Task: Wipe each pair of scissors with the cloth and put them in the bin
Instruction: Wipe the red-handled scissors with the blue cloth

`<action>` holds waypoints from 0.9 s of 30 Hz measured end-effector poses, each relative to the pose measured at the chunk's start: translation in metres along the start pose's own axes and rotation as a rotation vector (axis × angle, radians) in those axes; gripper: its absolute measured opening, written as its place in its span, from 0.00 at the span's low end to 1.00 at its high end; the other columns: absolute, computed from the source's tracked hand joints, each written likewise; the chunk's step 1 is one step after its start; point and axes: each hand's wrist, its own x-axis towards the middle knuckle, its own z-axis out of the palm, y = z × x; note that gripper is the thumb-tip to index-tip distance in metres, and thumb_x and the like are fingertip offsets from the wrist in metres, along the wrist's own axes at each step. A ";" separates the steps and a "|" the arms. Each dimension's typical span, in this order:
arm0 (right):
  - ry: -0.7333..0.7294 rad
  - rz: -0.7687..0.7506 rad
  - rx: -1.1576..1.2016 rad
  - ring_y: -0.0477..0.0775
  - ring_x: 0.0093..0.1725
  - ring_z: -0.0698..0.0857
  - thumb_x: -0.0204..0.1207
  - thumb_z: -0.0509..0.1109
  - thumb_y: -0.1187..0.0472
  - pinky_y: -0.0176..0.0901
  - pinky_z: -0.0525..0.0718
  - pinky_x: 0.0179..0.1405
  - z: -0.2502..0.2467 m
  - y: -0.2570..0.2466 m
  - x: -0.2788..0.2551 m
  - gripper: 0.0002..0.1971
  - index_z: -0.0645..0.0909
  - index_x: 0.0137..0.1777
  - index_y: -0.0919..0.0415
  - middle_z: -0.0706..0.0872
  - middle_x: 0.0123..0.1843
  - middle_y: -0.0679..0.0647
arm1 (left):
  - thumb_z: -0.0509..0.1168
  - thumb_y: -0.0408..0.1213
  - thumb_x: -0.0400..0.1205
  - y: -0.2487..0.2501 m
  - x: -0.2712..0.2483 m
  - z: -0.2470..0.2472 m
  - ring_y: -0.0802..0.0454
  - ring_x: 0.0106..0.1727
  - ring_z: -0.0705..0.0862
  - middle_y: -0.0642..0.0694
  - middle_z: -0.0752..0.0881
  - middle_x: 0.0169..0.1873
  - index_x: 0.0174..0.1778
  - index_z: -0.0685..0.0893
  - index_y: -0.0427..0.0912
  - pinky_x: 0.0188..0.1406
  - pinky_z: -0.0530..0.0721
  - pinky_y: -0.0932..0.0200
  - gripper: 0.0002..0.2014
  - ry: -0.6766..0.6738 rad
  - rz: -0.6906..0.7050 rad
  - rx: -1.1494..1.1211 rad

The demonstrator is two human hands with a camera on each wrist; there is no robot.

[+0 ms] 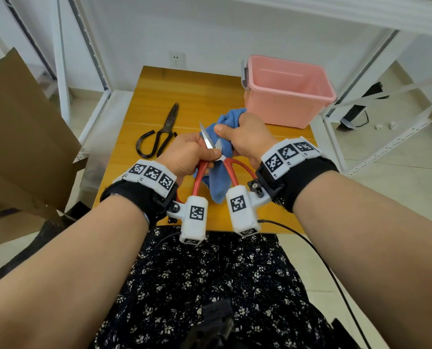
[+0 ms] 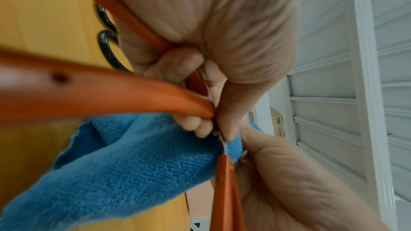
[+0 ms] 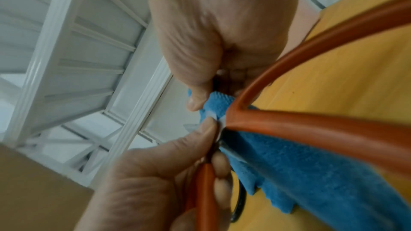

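My left hand (image 1: 192,154) grips the red-handled scissors (image 1: 206,139) near the pivot, blades spread and pointing up and away. One silver blade shows bare; the other is wrapped in the blue cloth (image 1: 228,122), which my right hand (image 1: 242,137) grips around it. The cloth's tail (image 1: 216,182) hangs between the red handle loops (image 2: 100,92). In the right wrist view the red handles (image 3: 311,126) cross over the cloth (image 3: 300,169). A black pair of scissors (image 1: 163,133) lies on the wooden table (image 1: 205,96) to the left. The pink bin (image 1: 285,91) stands at the back right, nothing visible inside.
A brown cardboard sheet (image 1: 21,127) leans at the left beside the table. White metal shelving frames (image 1: 376,79) flank the table on both sides. A black cable (image 1: 318,253) runs from my right wrist over my lap.
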 end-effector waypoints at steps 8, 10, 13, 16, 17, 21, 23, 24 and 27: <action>0.130 -0.161 -0.098 0.55 0.54 0.82 0.83 0.67 0.61 0.48 0.81 0.55 0.004 0.004 0.004 0.15 0.73 0.67 0.64 0.82 0.55 0.57 | 0.71 0.29 0.79 -0.004 -0.001 -0.002 0.47 0.25 0.76 0.38 0.82 0.26 0.29 0.76 0.40 0.22 0.71 0.62 0.15 -0.068 -0.009 0.023; 0.143 -0.181 -0.087 0.56 0.55 0.83 0.84 0.66 0.61 0.50 0.82 0.57 0.002 0.006 0.005 0.14 0.72 0.67 0.64 0.82 0.55 0.57 | 0.71 0.29 0.79 -0.003 -0.003 -0.001 0.48 0.25 0.75 0.40 0.82 0.24 0.31 0.76 0.39 0.21 0.69 0.63 0.13 -0.084 -0.002 0.024; 0.126 -0.200 -0.089 0.56 0.57 0.83 0.84 0.66 0.59 0.48 0.81 0.59 -0.002 0.009 0.006 0.15 0.75 0.68 0.63 0.83 0.57 0.56 | 0.72 0.29 0.79 -0.003 -0.002 -0.002 0.46 0.26 0.75 0.41 0.83 0.23 0.33 0.77 0.37 0.26 0.69 0.57 0.11 -0.106 -0.002 0.033; 0.032 -0.232 -0.056 0.53 0.61 0.83 0.82 0.69 0.59 0.49 0.81 0.65 -0.006 0.011 0.004 0.18 0.75 0.71 0.60 0.84 0.59 0.53 | 0.72 0.28 0.78 -0.003 -0.001 -0.006 0.45 0.25 0.77 0.40 0.83 0.24 0.32 0.75 0.39 0.25 0.68 0.58 0.13 -0.093 0.006 0.048; -0.008 -0.236 -0.048 0.52 0.61 0.83 0.81 0.70 0.60 0.48 0.82 0.65 -0.006 0.011 0.003 0.20 0.74 0.72 0.59 0.84 0.59 0.52 | 0.72 0.28 0.78 -0.002 -0.001 -0.008 0.46 0.23 0.77 0.38 0.83 0.24 0.31 0.75 0.39 0.23 0.68 0.60 0.14 -0.081 0.017 0.053; -0.003 -0.263 -0.047 0.50 0.64 0.81 0.81 0.70 0.63 0.44 0.78 0.65 -0.002 0.009 0.001 0.25 0.70 0.76 0.58 0.82 0.63 0.51 | 0.71 0.24 0.78 0.001 -0.002 -0.009 0.53 0.18 0.78 0.36 0.81 0.27 0.31 0.73 0.37 0.16 0.73 0.66 0.14 -0.061 0.062 0.063; 0.058 -0.261 -0.018 0.51 0.62 0.81 0.82 0.68 0.64 0.43 0.79 0.63 0.001 0.008 0.002 0.21 0.71 0.74 0.60 0.82 0.60 0.52 | 0.72 0.25 0.77 0.002 -0.003 -0.009 0.54 0.18 0.79 0.36 0.81 0.27 0.32 0.74 0.36 0.17 0.74 0.65 0.14 -0.065 0.078 0.073; 0.086 -0.254 0.011 0.51 0.61 0.82 0.82 0.67 0.64 0.44 0.79 0.62 0.001 0.007 0.001 0.19 0.73 0.72 0.60 0.82 0.59 0.52 | 0.72 0.25 0.77 0.002 -0.002 -0.009 0.54 0.18 0.78 0.36 0.81 0.27 0.33 0.74 0.36 0.17 0.75 0.65 0.13 -0.068 0.083 0.081; 0.139 -0.229 0.101 0.52 0.60 0.82 0.84 0.66 0.63 0.45 0.80 0.62 0.002 0.010 0.000 0.15 0.76 0.69 0.61 0.82 0.56 0.51 | 0.73 0.27 0.77 0.004 0.000 -0.010 0.53 0.18 0.78 0.39 0.82 0.24 0.34 0.76 0.35 0.17 0.75 0.65 0.11 -0.079 0.088 0.109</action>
